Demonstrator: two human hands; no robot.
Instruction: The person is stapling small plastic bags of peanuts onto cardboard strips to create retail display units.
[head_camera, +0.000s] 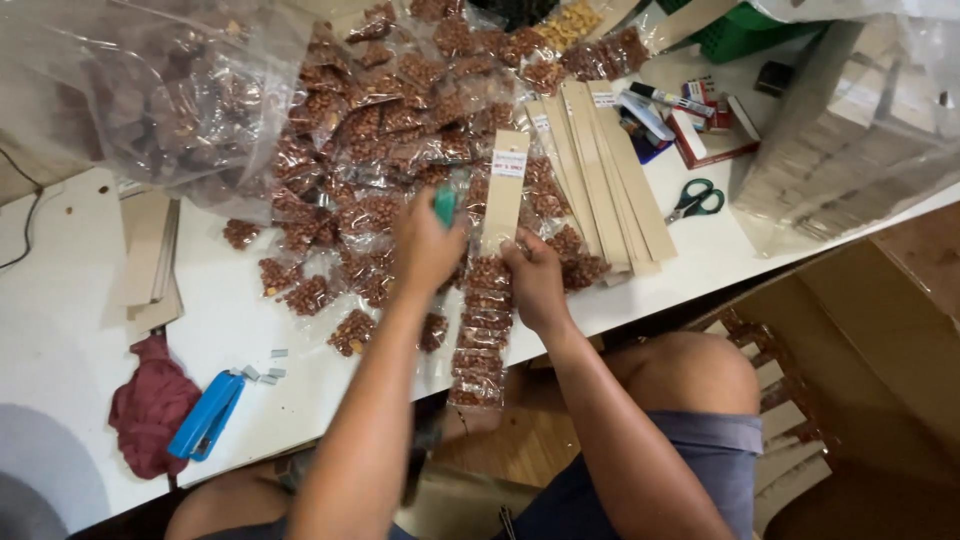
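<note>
The left hand (425, 240) is curled tight round a small green stapler (445, 205), held just over the pile of little nut packets (385, 150). The right hand (533, 280) pinches a long cardboard strip (503, 195) with a row of nut packets (484, 335) fixed to it — the fingers are pressed down on the strip where the packets begin. The row hangs over the front edge of the white table (70, 340). More bare strips (605, 175) lie just to the right, then green scissors (696, 200). Far left there is free table — only a blue stapler (207, 414) and a red cloth (150, 405).
</note>
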